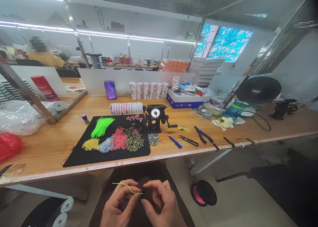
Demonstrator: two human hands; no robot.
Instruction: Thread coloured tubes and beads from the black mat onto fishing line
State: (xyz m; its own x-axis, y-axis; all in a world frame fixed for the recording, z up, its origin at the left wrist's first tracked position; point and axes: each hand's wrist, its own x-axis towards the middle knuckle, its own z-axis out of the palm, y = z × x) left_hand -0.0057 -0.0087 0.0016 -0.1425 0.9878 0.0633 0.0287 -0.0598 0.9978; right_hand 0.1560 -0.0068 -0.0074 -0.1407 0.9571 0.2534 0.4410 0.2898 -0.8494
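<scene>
My left hand (pixel 121 202) pinches a short bright green cord (pixel 127 186) between thumb and fingers, above my lap. One end of the cord pokes past the fingertips towards the right; the other curves up and left. Close beside it is my right hand (pixel 161 202), thumb and forefinger bent but apart, with nothing visible between them. On the table ahead, a black mat (pixel 83 156) carries a bundle of similar green cords (pixel 102 126). Piles of gold pieces (pixel 90 144), pale blue pieces (pixel 105 145), red pieces (pixel 118 139) and dark metallic pieces (pixel 134 142) also lie there.
Behind the mat stands a hand-cranked winder (pixel 156 117) with white spools on its shaft. Right of it lie a blue pen-like tool (pixel 175 141), tweezers (pixel 189 140) and pliers (pixel 203 135). A black reel (pixel 203 193) rests on the floor. Across the room sits a person (pixel 47 59).
</scene>
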